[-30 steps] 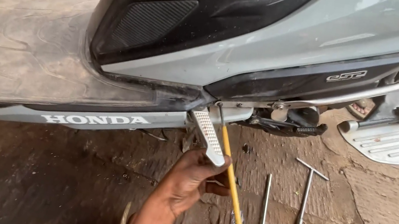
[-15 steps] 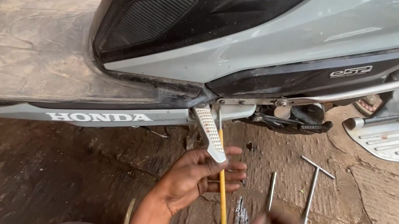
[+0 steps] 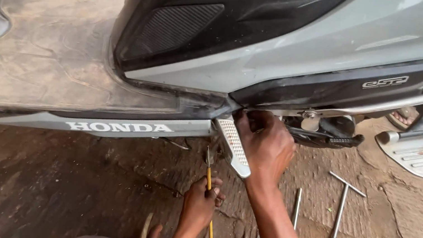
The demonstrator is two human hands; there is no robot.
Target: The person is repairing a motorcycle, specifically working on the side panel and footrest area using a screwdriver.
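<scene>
A grey and black scooter (image 3: 301, 54) fills the upper part of the view, its smooth, glossy plastic panels curving over a worn, dusty rubber floorboard (image 3: 56, 60). Below it lies bare ground (image 3: 42, 188), dark, damp and cracked, paler and drier toward the right.

Half a second ago the right hand was a blur low in the view, away from the machine. Now the right hand (image 3: 267, 145) has risen to the scooter's underside, its fingers curled shut around something just under the dark lower panel, beside the folded footrest (image 3: 233, 148); what it grips is hidden by the fingers. It looks as though both hands are now engaged at the same spot under the body.

The footrest is a flat, elongated metal plate with a dimpled, anti-slip face, hanging down at an angle. The left hand (image 3: 201, 202), which earlier lay open against the footrest, is now closed in a fist around the thin yellow shaft of a long screwdriver (image 3: 208, 192). Its metal tip points up toward the scooter's lower edge just left of the footrest; its green handle sits at the bottom edge of the view.

On the ground to the right rest a T-shaped metal wrench (image 3: 341, 207) and a short, straight steel rod (image 3: 296, 206), both dull grey, apart from both hands.
</scene>
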